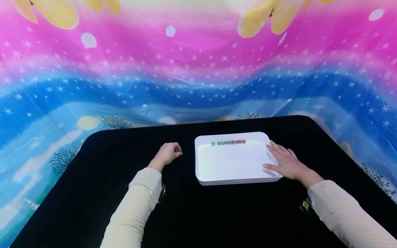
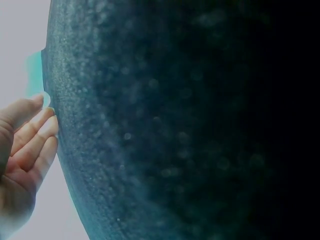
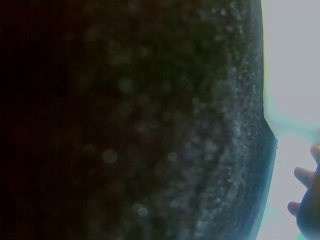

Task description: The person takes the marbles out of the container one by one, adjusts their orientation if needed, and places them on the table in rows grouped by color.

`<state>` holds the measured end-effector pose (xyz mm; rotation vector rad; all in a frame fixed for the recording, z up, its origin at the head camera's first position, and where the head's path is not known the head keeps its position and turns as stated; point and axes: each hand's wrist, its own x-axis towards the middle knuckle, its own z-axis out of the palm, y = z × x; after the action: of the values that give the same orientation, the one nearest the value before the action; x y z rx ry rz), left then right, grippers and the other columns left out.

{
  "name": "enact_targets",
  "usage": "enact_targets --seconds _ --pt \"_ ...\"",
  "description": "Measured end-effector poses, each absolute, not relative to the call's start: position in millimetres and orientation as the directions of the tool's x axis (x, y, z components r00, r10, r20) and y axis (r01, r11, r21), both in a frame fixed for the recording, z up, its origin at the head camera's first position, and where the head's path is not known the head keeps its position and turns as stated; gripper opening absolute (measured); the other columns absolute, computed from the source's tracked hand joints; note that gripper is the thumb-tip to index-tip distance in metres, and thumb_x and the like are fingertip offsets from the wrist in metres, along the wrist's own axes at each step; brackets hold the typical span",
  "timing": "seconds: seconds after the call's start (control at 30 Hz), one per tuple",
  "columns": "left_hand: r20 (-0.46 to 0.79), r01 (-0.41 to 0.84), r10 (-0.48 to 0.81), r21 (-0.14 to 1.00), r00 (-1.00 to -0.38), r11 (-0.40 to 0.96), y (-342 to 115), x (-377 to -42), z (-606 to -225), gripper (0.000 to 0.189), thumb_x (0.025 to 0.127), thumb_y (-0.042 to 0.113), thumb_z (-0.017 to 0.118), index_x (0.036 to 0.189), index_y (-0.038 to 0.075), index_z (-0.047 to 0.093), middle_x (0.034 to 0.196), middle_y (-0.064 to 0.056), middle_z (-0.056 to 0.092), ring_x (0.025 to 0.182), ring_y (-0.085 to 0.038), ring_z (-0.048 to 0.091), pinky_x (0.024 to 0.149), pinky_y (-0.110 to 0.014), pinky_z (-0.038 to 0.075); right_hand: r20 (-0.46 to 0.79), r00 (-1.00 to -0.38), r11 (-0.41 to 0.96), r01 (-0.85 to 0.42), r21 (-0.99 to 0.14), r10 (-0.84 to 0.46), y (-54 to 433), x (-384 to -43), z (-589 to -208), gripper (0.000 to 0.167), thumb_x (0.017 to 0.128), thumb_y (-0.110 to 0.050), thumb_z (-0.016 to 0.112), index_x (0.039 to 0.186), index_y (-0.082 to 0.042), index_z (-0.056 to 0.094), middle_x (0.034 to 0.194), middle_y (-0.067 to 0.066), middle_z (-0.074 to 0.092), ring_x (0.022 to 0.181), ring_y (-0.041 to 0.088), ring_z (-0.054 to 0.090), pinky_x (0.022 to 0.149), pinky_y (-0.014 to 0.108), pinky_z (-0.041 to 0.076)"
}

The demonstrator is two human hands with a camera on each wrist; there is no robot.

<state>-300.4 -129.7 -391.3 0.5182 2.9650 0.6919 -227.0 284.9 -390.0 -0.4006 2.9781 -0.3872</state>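
A white rectangular tray (image 1: 235,163) lies on the black-covered table. Along its far side runs a row of several small round glass marbles (image 1: 229,142), green at the left and reddish at the right, with a small gap after the leftmost. To the left of the tray, apart from it, my left hand (image 1: 169,153) pinches a small clear round marble (image 2: 46,99) between thumb and fingertips; the fingers partly hide it. My right hand (image 1: 286,162) rests on the tray's right rim, its fingers spread and the thumb reaching over the inside.
The black table cover (image 1: 186,213) extends around the tray on all sides. Behind the table hangs a colourful backdrop (image 1: 198,69) of pink and blue with snowflakes. Both wrist views are mostly filled by dark, blurred cloth.
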Motion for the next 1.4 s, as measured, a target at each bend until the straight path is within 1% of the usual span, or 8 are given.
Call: enact_targets --seconds 0.57,0.7,0.97,1.23,1.4 --pt "0.024 0.322 0.336 0.354 -0.942 0.878 -125 -300 -391 0.008 0.081 0.015 0.061 0.085 0.009 0.059 0.081 -0.001 0.059 0.073 -0.014 0.055 0.065 -0.028 0.045 -0.077 -0.957 0.93 -0.249 -0.271 -0.278 285 -227 -389 0.087 0.079 -0.06 0.043 0.137 -0.001 0.014 0.141 0.019 0.001 0.122 0.044 0.008 0.09 0.063 0.004" --pt "0.021 0.322 0.337 0.353 -0.941 0.878 -125 -301 -391 0.008 0.081 0.014 0.061 0.086 0.009 0.059 0.081 -0.001 0.059 0.073 -0.014 0.055 0.065 -0.028 0.045 -0.072 -0.957 0.928 -0.253 -0.275 -0.282 285 -228 -389 0.087 0.08 -0.059 0.043 0.137 -0.001 0.014 0.141 0.02 0.001 0.122 0.045 0.008 0.091 0.063 0.003" --pt "0.018 0.327 0.347 0.387 -0.938 0.862 -128 -303 -391 0.009 0.082 0.014 0.059 0.088 0.008 0.06 0.083 -0.002 0.06 0.075 -0.014 0.055 0.067 -0.029 0.045 -0.065 -0.958 0.927 -0.253 -0.277 -0.281 286 -228 -390 0.086 0.08 -0.057 0.045 0.137 0.0 0.015 0.141 0.02 0.002 0.122 0.045 0.008 0.09 0.063 0.004" --pt "-0.025 0.299 0.361 0.508 -0.932 0.808 -136 -303 -390 0.013 0.083 0.011 0.058 0.094 0.005 0.06 0.085 -0.003 0.06 0.079 -0.015 0.056 0.068 -0.029 0.046 -0.075 -0.956 0.924 -0.25 -0.29 -0.282 286 -227 -392 0.087 0.079 -0.06 0.043 0.137 -0.001 0.014 0.141 0.02 0.001 0.123 0.044 0.007 0.09 0.063 0.004" --pt "-0.041 0.292 0.37 0.536 -0.928 0.792 -138 -302 -389 0.016 0.083 0.012 0.058 0.096 0.005 0.06 0.087 -0.003 0.06 0.081 -0.016 0.056 0.068 -0.029 0.046 -0.079 -0.957 0.924 -0.246 -0.294 -0.28 285 -227 -391 0.088 0.079 -0.059 0.043 0.137 0.0 0.014 0.141 0.02 0.0 0.122 0.045 0.007 0.09 0.063 0.003"
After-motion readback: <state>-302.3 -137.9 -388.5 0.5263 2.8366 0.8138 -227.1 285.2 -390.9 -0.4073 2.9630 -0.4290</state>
